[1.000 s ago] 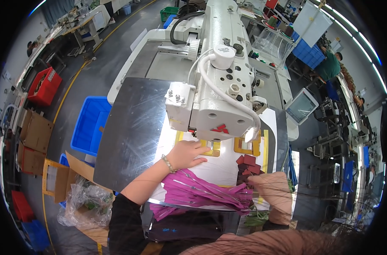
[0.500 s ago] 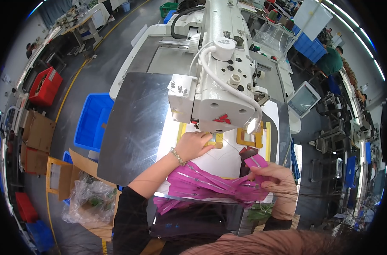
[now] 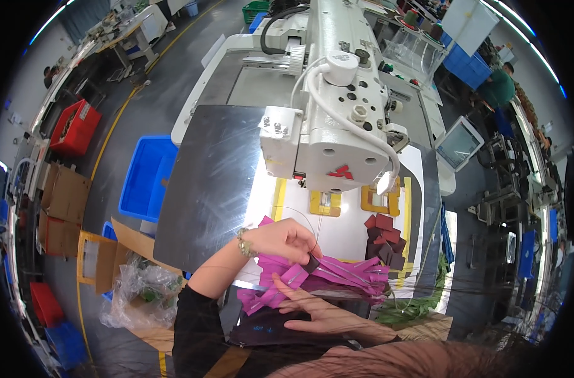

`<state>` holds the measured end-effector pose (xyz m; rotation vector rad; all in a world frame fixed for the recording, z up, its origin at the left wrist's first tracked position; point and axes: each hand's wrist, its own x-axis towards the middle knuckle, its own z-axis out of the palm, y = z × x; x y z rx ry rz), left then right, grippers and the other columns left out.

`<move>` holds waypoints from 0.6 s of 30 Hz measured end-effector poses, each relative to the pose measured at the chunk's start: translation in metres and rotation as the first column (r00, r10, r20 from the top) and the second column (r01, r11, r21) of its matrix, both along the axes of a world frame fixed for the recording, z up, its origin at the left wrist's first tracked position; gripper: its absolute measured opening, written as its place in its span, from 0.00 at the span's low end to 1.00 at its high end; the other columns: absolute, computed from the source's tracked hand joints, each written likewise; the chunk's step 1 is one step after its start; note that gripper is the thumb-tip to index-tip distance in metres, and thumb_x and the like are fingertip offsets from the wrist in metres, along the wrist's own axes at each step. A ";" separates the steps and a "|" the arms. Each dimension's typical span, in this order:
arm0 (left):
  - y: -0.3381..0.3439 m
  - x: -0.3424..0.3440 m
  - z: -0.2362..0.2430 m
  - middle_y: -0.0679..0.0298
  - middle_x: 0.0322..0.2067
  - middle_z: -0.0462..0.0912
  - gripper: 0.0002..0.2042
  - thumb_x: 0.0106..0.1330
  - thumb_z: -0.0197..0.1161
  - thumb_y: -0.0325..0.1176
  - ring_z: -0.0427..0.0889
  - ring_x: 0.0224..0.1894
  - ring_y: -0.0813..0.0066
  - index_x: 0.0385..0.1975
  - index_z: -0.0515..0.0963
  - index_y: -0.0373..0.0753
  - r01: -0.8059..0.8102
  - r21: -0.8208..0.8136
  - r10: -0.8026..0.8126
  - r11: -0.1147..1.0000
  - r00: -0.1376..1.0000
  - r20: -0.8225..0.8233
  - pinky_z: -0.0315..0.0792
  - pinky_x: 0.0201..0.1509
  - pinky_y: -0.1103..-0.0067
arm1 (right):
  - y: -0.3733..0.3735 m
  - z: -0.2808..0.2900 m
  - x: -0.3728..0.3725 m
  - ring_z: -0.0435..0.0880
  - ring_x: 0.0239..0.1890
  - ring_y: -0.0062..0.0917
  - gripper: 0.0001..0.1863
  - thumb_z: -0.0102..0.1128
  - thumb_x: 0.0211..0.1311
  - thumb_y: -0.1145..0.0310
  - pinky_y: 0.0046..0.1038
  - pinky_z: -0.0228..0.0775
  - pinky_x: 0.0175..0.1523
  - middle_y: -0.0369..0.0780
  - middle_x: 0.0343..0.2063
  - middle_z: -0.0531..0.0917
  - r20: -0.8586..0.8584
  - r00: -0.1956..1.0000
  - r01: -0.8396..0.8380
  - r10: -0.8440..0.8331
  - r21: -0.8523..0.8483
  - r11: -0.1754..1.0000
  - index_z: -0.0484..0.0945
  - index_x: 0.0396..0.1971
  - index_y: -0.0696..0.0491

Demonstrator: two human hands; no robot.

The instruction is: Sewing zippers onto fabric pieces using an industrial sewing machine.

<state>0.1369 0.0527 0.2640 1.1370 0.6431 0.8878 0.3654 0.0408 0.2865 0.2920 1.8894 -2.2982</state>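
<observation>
Magenta zipper strips [image 3: 347,272] with silvery lines lie bunched across the front edge of the sewing machine's white work surface. My left hand [image 3: 284,241], a beaded bracelet on its wrist, is closed in a pinch on a small dark brown patch [image 3: 311,264] at the end of one strip. My right hand [image 3: 318,315] is just below, its fingers stretched out and apart, with the fingertips against that magenta strip. To the right of the hands sits a pile of dark red and brown patches [image 3: 385,236]. Thin threads hang down from the machine head [image 3: 344,157] near my left hand.
Two yellow frames, one left [image 3: 325,203] and one right [image 3: 381,199], sit under the machine head. A dark metal plate [image 3: 205,170] extends leftward. Beyond it are a blue bin [image 3: 147,176] and an open carton with clear plastic [image 3: 139,293]. A screen [image 3: 460,145] stands at right.
My left hand has come back from the yellow frame to the strips and pinches a dark patch. My right hand has moved left, away from the patch pile, and its fingers have spread.
</observation>
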 end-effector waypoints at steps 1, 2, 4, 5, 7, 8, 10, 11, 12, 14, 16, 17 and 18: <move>-0.006 0.001 0.002 0.74 0.21 0.73 0.13 0.60 0.63 0.27 0.68 0.21 0.91 0.43 0.78 0.28 -0.010 0.024 0.010 1.000 0.999 -0.033 0.63 0.26 0.90 | 0.004 -0.002 0.000 0.77 0.48 0.25 0.39 0.57 0.64 0.62 0.29 0.64 0.60 0.43 0.68 0.53 -0.004 1.000 0.011 -0.011 -0.002 1.000 0.47 0.69 0.52; -0.011 -0.001 -0.004 0.76 0.22 0.71 0.18 0.55 0.66 0.22 0.66 0.22 0.94 0.47 0.75 0.30 -0.001 -0.022 0.000 1.000 0.999 -0.040 0.61 0.26 0.92 | 0.014 -0.002 0.003 0.77 0.48 0.24 0.36 0.57 0.65 0.62 0.28 0.66 0.58 0.42 0.66 0.59 -0.017 1.000 -0.018 0.018 -0.024 1.000 0.51 0.68 0.53; -0.006 0.011 0.014 0.76 0.22 0.71 0.17 0.56 0.66 0.23 0.66 0.22 0.95 0.47 0.75 0.31 0.012 -0.047 -0.015 0.999 0.997 -0.074 0.61 0.26 0.92 | 0.032 0.007 0.018 0.76 0.49 0.22 0.30 0.57 0.65 0.61 0.28 0.69 0.56 0.39 0.57 0.74 0.009 0.999 0.052 -0.052 -0.069 0.996 0.61 0.64 0.54; -0.010 0.012 0.020 0.76 0.22 0.71 0.17 0.57 0.65 0.24 0.66 0.22 0.95 0.47 0.74 0.32 -0.041 -0.092 0.028 0.995 0.990 -0.141 0.61 0.26 0.92 | 0.041 0.003 0.022 0.77 0.48 0.22 0.30 0.57 0.65 0.62 0.27 0.69 0.55 0.39 0.55 0.75 0.020 1.000 0.024 -0.024 0.000 1.000 0.61 0.64 0.53; -0.013 0.018 0.014 0.76 0.24 0.74 0.18 0.57 0.65 0.24 0.68 0.23 0.95 0.48 0.73 0.34 -0.059 -0.095 0.045 0.994 0.989 -0.144 0.63 0.27 0.92 | 0.043 0.005 0.024 0.80 0.44 0.21 0.26 0.58 0.64 0.67 0.27 0.72 0.52 0.40 0.51 0.78 -0.073 0.980 0.187 -0.186 -0.004 0.982 0.65 0.61 0.54; -0.013 0.023 0.014 0.74 0.24 0.75 0.19 0.55 0.67 0.23 0.71 0.24 0.93 0.48 0.73 0.35 -0.138 -0.112 0.125 0.984 0.986 -0.113 0.65 0.28 0.91 | 0.042 0.003 0.026 0.80 0.44 0.21 0.26 0.58 0.64 0.67 0.27 0.72 0.52 0.40 0.51 0.78 -0.070 0.979 0.192 -0.192 -0.008 0.981 0.65 0.61 0.54; -0.010 0.030 0.014 0.73 0.23 0.77 0.20 0.53 0.68 0.21 0.74 0.25 0.91 0.47 0.74 0.35 -0.209 -0.139 0.199 0.968 0.976 -0.087 0.67 0.28 0.90 | 0.036 -0.003 0.029 0.81 0.38 0.19 0.16 0.55 0.64 0.74 0.25 0.75 0.45 0.40 0.42 0.80 0.063 0.852 0.510 -0.519 0.118 0.852 0.71 0.51 0.56; -0.009 0.032 0.016 0.71 0.24 0.77 0.21 0.53 0.68 0.20 0.76 0.25 0.90 0.48 0.73 0.35 -0.233 -0.190 0.228 0.954 0.972 -0.050 0.68 0.28 0.91 | 0.036 -0.007 0.026 0.81 0.38 0.19 0.16 0.55 0.64 0.74 0.25 0.75 0.45 0.40 0.42 0.80 0.067 0.851 0.513 -0.521 0.111 0.851 0.71 0.51 0.56; -0.009 0.033 0.016 0.70 0.24 0.78 0.21 0.53 0.67 0.19 0.77 0.25 0.89 0.49 0.73 0.35 -0.256 -0.243 0.259 0.936 0.966 -0.018 0.68 0.28 0.91 | 0.035 -0.011 0.019 0.81 0.35 0.18 0.12 0.54 0.64 0.76 0.23 0.74 0.42 0.39 0.38 0.80 0.040 0.722 0.691 -0.691 0.015 0.723 0.71 0.46 0.57; -0.009 0.030 0.017 0.69 0.24 0.79 0.22 0.52 0.67 0.19 0.78 0.25 0.88 0.49 0.72 0.35 -0.267 -0.255 0.261 0.929 0.964 -0.056 0.69 0.28 0.90 | 0.042 -0.011 0.009 0.79 0.29 0.15 0.03 0.52 0.65 0.77 0.19 0.72 0.34 0.37 0.29 0.78 0.061 0.577 0.811 -0.814 -0.165 0.562 0.70 0.37 0.57; -0.009 0.028 0.017 0.68 0.23 0.79 0.23 0.52 0.66 0.18 0.79 0.24 0.87 0.50 0.72 0.34 -0.278 -0.261 0.263 0.924 0.960 -0.093 0.70 0.28 0.90 | 0.051 -0.015 0.008 0.79 0.28 0.15 0.03 0.52 0.66 0.76 0.19 0.72 0.33 0.36 0.29 0.78 0.088 0.632 0.770 -0.770 -0.182 0.611 0.70 0.36 0.58; -0.009 0.026 0.015 0.70 0.23 0.78 0.23 0.55 0.65 0.20 0.78 0.25 0.88 0.52 0.71 0.34 -0.258 -0.233 0.243 0.938 0.966 -0.092 0.68 0.27 0.91 | 0.055 -0.018 0.007 0.78 0.28 0.15 0.03 0.52 0.66 0.75 0.18 0.72 0.33 0.36 0.28 0.78 0.108 0.684 0.726 -0.721 -0.193 0.660 0.70 0.36 0.58; -0.009 0.025 0.013 0.72 0.23 0.76 0.23 0.57 0.64 0.21 0.77 0.26 0.90 0.55 0.70 0.34 -0.237 -0.203 0.223 0.950 0.970 -0.093 0.66 0.27 0.92 | 0.058 -0.021 0.006 0.79 0.26 0.15 0.05 0.52 0.68 0.73 0.18 0.72 0.31 0.35 0.27 0.78 0.065 0.703 0.708 -0.708 -0.168 0.686 0.70 0.33 0.59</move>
